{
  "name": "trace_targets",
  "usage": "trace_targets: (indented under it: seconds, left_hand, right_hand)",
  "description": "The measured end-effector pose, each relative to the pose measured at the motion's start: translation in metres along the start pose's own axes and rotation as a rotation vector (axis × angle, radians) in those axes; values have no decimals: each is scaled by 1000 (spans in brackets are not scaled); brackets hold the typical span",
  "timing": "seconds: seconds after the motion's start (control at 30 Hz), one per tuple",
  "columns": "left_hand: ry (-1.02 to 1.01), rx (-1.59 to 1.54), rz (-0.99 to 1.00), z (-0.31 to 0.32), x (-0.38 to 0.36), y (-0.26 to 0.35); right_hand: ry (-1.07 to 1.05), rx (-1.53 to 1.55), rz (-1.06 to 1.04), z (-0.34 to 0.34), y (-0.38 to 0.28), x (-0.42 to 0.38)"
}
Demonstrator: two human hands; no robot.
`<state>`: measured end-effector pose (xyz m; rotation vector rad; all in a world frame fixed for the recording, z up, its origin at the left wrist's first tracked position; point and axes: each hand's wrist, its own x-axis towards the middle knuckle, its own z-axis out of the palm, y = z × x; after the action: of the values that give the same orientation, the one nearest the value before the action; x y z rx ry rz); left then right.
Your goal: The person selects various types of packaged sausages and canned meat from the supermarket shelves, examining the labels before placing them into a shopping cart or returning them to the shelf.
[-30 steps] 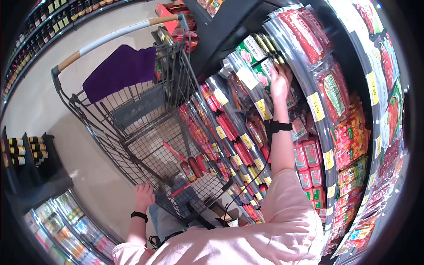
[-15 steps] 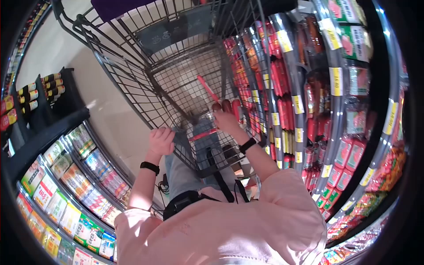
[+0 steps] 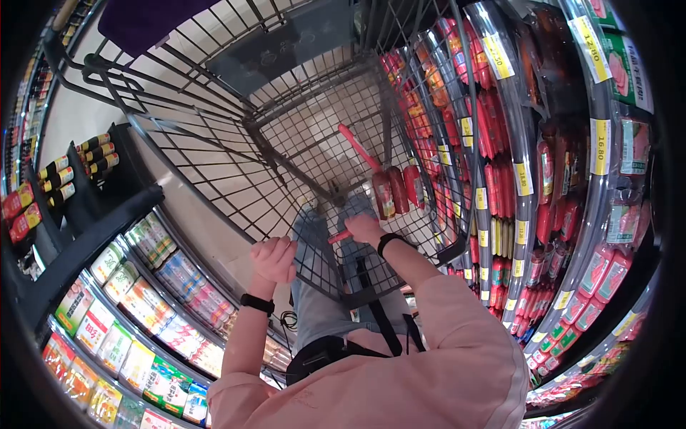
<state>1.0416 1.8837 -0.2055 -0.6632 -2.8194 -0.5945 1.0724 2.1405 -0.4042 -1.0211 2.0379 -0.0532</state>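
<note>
My right hand (image 3: 364,227) reaches down into the wire shopping cart (image 3: 286,154). Its fingers are curled over the end of a short red stick-shaped item (image 3: 340,237) at the near end of the basket. Just beyond that hand lie several red-brown packed sausages (image 3: 397,190), side by side on the mesh. A longer thin red stick (image 3: 359,146) slants away from them. Loosely closed beside the cart's left rim, my left hand (image 3: 274,259) shows nothing in its fingers. Dark bands circle both wrists.
Close along the cart's right side run shelves of red packaged sausages with price tags (image 3: 600,146). On the left are shelves of boxed goods (image 3: 93,325) and a dark rack of jars (image 3: 57,175). Purple cloth (image 3: 146,25) hangs over the cart's far left edge.
My right hand has moved off the sausages, back toward me, to the short red item. The sausages now show fully. My left hand stays curled. The cart appears shifted rightward in view.
</note>
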Motion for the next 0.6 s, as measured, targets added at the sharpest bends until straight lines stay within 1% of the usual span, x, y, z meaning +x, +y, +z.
trace_targets:
  seconds: [0.07,0.1,0.17,0.23,0.3,0.33,0.4,0.43,0.5,0.53,0.6]
  left_hand:
    - [-8,3,-7,-1,2,1]
    - [-28,8,-14,-2,3,1]
    - [-27,12,-8,-4,4,2]
    - [-29,15,-5,-4,4,2]
    - [-56,8,1,-5,2,2]
    - [-57,13,4,-4,2,2]
    - [-37,9,-14,-3,3,3]
    - [-42,21,-14,-4,0,4]
    - [-46,15,-17,-2,0,2]
    - [-45,24,-13,-1,1,1]
    - [-14,-5,-10,-3,3,2]
  right_hand:
    - [0,288,40,-26,9,-11]
    - [6,285,45,-49,11,-17]
    - [170,486,318,-97,15,-18]
    - [517,530,484,-109,35,2]
    - [791,528,582,-130,62,25]
    - [796,531,580,-131,76,37]
    - [857,255,750,-128,96,61]
    - [862,265,742,-127,100,65]
    - [590,469,858,-136,110,70]
    - [598,474,853,-140,109,72]
    - [542,565,886,-156,104,61]
